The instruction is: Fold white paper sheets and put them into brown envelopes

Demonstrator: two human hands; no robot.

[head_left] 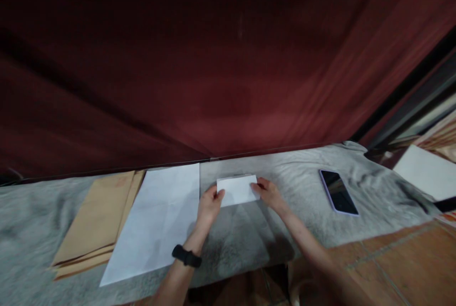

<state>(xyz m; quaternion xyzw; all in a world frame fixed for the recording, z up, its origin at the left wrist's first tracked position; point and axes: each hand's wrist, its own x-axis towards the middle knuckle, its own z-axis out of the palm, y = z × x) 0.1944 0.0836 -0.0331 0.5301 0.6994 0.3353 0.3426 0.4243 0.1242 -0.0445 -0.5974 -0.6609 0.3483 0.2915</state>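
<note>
A folded sheet of white paper (237, 191) is held level between my two hands, above the grey cloth. My left hand (210, 204) grips its left end, thumb on top and fingers underneath. At the right end, my right hand (268, 192) pinches the paper the same way. Another layer's edge shows along the paper's far side. Left of my hands lies a large flat sheet of white paper (160, 215), with faint creases. Beyond it on the left rests a small stack of brown envelopes (98, 215), partly under the white sheet.
A phone (339, 192) in a purple case lies at the right on the grey cloth (299, 177). A dark red curtain (228, 82) hangs behind. White sheets (427, 173) sit at the far right. Tiled floor (402, 253) shows below the cloth's front edge.
</note>
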